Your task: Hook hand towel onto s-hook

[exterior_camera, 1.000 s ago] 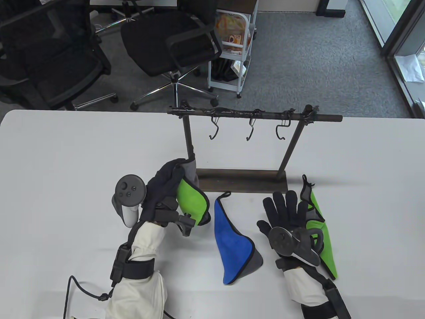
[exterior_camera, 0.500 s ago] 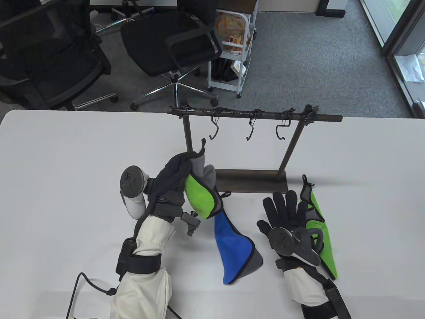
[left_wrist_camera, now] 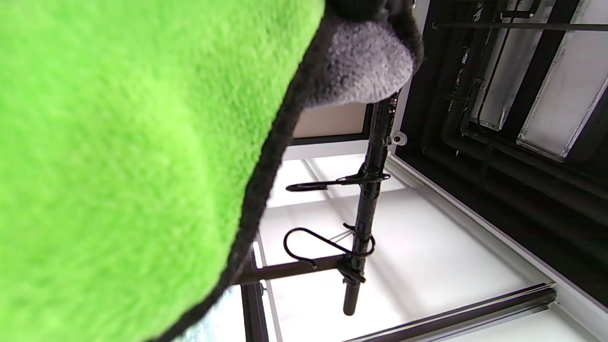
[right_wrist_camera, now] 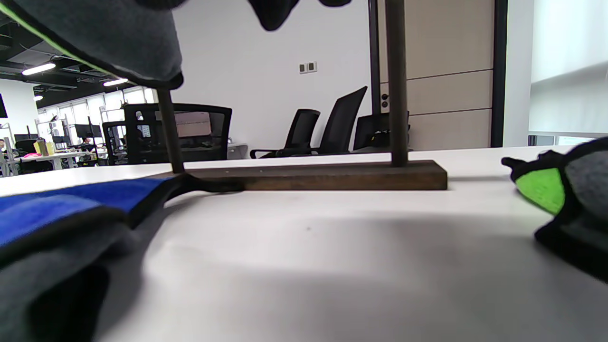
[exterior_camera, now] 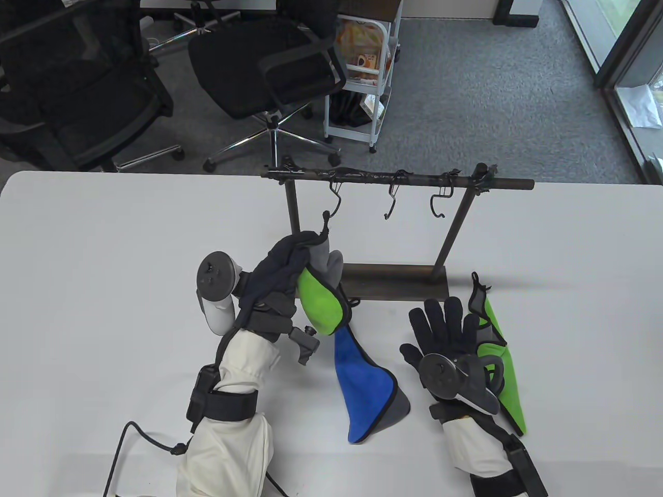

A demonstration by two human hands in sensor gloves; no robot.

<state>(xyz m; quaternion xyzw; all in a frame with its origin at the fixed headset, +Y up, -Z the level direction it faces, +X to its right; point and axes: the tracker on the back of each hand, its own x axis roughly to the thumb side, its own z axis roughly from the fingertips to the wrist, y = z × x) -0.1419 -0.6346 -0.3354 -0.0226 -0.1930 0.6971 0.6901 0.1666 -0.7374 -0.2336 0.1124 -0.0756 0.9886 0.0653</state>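
Table view, left hand (exterior_camera: 274, 282) gripping green towel (exterior_camera: 320, 303) below s-hook (exterior_camera: 334, 203), right hand (exterior_camera: 448, 331) flat, fingers spread

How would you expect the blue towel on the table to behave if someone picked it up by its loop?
The blue towel lies folded and creased on the table, so it would probably droop limply. The green towel sagging from the left hand suggests the same. Thin cloth, so likely light, unlikely to slip.
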